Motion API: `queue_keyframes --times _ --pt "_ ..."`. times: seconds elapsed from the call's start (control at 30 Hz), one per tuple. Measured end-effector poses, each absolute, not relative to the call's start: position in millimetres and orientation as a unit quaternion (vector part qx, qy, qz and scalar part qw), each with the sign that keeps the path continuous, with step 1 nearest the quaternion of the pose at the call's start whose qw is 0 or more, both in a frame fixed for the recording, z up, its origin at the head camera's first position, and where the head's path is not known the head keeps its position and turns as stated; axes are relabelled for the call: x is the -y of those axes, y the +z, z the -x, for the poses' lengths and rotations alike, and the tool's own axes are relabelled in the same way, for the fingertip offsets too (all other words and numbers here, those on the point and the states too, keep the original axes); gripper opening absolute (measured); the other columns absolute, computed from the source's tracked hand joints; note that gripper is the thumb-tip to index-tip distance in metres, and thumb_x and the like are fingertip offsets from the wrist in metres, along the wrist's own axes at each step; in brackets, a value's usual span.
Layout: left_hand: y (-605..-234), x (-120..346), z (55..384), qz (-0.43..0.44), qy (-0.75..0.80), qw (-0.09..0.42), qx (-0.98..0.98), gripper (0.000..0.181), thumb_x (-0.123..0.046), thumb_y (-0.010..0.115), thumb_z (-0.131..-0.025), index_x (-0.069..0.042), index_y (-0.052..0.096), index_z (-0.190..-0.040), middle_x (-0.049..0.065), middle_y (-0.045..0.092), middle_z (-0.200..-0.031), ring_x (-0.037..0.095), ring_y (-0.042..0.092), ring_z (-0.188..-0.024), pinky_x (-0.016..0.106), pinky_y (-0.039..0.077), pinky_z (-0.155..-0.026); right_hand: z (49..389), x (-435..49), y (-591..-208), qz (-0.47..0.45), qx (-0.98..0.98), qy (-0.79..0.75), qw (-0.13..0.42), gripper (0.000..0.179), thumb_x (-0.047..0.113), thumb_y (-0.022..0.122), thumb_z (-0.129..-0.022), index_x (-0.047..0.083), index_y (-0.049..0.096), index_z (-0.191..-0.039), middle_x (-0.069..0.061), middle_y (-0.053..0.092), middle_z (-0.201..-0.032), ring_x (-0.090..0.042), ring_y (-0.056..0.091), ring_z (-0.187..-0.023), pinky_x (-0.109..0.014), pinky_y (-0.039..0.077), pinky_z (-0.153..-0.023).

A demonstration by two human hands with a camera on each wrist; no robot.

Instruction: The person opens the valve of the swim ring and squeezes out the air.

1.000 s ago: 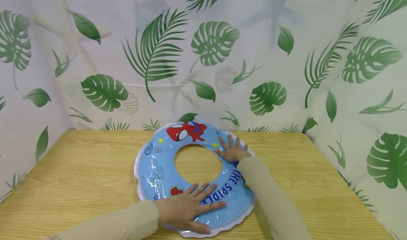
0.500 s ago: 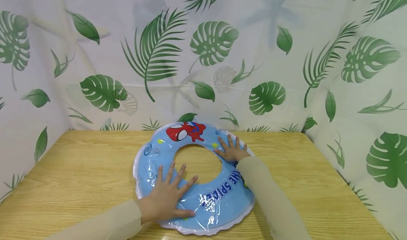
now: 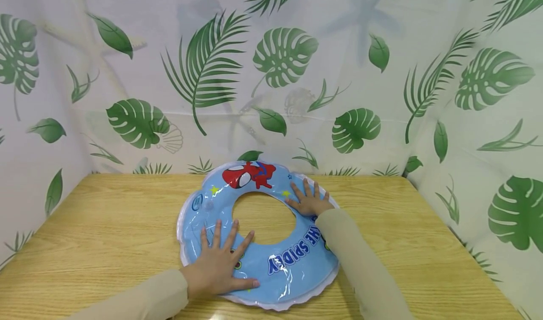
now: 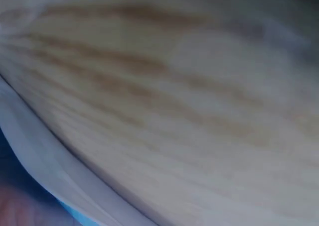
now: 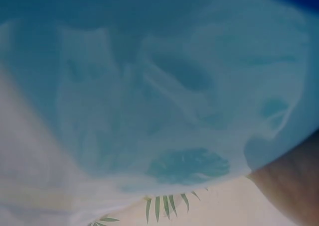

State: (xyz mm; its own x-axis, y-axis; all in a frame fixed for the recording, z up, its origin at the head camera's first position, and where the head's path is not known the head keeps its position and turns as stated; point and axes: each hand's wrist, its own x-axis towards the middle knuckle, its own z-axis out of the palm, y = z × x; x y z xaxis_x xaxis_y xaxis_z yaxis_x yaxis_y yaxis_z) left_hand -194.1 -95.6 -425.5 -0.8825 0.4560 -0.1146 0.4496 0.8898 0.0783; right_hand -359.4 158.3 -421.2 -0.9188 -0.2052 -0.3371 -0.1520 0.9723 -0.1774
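Note:
A light blue inflatable swim ring (image 3: pixel 288 282) lies on the table, with a white wavy rim, a red cartoon figure at its far side and lettering at its near right. On its near left part the left hand (image 3: pixel 218 266) rests flat, fingers spread. The right hand (image 3: pixel 310 203) lies on its right side, fingers straight and spread. Up close, the right wrist view holds mostly the shiny blue ring (image 5: pixel 164 111) and part of the right hand (image 5: pixel 289 178). In the left wrist view, the ring's white rim (image 4: pixel 65 161) crosses the lower left corner.
The wood-grain table (image 3: pixel 106 230) extends on both sides of the ring. Behind it and at the sides hangs a white curtain (image 3: pixel 271 136) printed with green leaves. Both forearms in beige sleeves (image 3: pixel 360 258) reach in from the near edge.
The left hand has slid left across the ring from its near middle to its near left, uncovering more lettering. The right hand has stayed in place. The ring has barely shifted.

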Motion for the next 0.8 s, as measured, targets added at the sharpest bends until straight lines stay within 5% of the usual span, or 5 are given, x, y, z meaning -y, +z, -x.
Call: queue_keyframes --times 0.43,0.8 --pt "-424.4 98.4 200.2 -0.229 0.06 0.141 -0.961 0.098 -0.084 0.03 -0.071 -0.03 0.001 -0.147 0.016 -0.009 -0.154 0.054 -0.012 -0.133 0.076 -0.004 -0.094 359.7 -156.5 -419.6 0.093 -0.976 -0.073 0.182 0.069 0.058 0.024 -0.093 0.025 -0.002 -0.148 -0.013 -0.016 -0.153 -0.041 -0.017 -0.137 -0.066 -0.006 -0.104" --pt "-420.0 96.8 200.2 -0.23 0.064 0.151 -0.959 0.095 -0.083 0.032 -0.073 -0.029 0.005 -0.148 0.016 -0.01 -0.153 0.054 -0.011 -0.133 0.076 -0.002 -0.094 360.0 -158.5 -420.1 0.096 -0.977 -0.071 0.177 0.069 0.057 0.023 -0.094 0.023 -0.001 -0.148 -0.015 -0.015 -0.153 -0.043 -0.016 -0.137 -0.067 -0.005 -0.103"
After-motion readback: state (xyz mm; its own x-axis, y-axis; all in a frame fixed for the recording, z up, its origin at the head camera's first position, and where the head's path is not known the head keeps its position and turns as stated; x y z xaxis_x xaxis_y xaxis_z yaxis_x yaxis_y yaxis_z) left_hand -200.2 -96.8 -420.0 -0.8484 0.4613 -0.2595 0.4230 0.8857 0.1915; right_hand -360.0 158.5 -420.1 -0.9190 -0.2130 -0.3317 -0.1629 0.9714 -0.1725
